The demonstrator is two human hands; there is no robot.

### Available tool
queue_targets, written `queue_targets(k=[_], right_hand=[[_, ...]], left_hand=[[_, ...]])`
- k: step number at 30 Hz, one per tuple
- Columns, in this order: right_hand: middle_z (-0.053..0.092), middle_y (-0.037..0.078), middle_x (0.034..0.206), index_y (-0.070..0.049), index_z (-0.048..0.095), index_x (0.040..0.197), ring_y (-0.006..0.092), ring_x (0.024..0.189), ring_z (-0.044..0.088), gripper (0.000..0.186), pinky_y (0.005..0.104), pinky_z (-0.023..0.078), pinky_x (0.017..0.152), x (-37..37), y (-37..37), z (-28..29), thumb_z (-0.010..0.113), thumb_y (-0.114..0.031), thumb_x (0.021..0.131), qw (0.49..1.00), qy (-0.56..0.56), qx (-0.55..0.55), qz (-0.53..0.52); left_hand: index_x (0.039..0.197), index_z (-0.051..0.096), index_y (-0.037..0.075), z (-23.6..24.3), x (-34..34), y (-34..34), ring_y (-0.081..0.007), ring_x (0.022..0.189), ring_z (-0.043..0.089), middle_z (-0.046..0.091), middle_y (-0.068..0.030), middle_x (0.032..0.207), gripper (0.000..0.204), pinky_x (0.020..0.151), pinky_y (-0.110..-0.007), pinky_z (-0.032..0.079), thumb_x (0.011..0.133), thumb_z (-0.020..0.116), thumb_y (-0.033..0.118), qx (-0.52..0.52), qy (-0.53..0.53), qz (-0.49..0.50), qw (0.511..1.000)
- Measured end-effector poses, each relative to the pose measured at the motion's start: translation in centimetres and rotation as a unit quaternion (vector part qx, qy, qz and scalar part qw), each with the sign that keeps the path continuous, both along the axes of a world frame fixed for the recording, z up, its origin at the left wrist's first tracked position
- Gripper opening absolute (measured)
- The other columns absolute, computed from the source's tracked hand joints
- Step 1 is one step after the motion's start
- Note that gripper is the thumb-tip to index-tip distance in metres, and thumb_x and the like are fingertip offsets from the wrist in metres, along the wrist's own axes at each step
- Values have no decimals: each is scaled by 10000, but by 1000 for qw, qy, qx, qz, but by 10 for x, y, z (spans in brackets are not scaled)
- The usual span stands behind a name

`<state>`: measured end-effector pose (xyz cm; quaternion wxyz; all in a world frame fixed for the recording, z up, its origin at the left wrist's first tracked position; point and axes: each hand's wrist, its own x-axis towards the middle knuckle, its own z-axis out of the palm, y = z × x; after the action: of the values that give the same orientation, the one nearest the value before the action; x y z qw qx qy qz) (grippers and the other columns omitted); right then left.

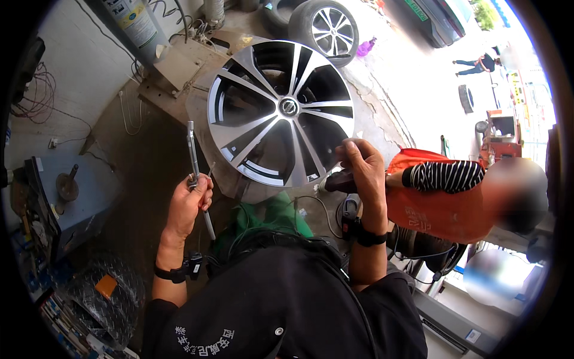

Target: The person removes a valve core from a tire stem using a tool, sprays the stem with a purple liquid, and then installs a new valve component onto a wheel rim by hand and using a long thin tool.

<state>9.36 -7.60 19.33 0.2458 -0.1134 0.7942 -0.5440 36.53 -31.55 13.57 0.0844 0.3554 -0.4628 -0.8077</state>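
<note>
A silver-and-black alloy wheel rim [263, 130], without a tyre, lies face up in front of me. To its left, my left hand [191, 200] is closed round a long, thin silver metal bar tool [193, 146] with a joint near the grip. The bar stands almost upright in the picture, apart from the rim. At the rim's lower right edge is my right hand [366, 170], its thumb and fingers pinched together. What they hold, if anything, I cannot make out. Close by it shows a dark glove-like shape [341, 182], partly hidden behind my hand.
A person in an orange top [436, 200], with a striped sleeve, is close on my right. Behind the rim, a tyred wheel [326, 33] lies on the floor near a purple bottle [366, 46]. A grey cylinder [134, 27] stands back left; a dark cabinet [78, 203] is at left.
</note>
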Motion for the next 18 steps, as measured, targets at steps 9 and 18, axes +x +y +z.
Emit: queue_targets(k=[9,18], right_hand=[[714,82,987,18,640,1133,143,926,671,305,291,536,806,96,47,7,684,-226,957,990,-71,-12,120],[696,23,840,8,683,1007,69,784,633,138,234,520,702,95,64,20,703,-100,925,976,-65,-108,178]], left_hand=[[955,603,29,36,-25,61,-46,574,417,483,33,653,266,513,-211,325,1044,532,269,-17,63,-222,973],[1003,607,38,55,-54,134,-46,604,420,492,36,689,268,533,-206,348,1041,539,295,-27,75,-293,953]])
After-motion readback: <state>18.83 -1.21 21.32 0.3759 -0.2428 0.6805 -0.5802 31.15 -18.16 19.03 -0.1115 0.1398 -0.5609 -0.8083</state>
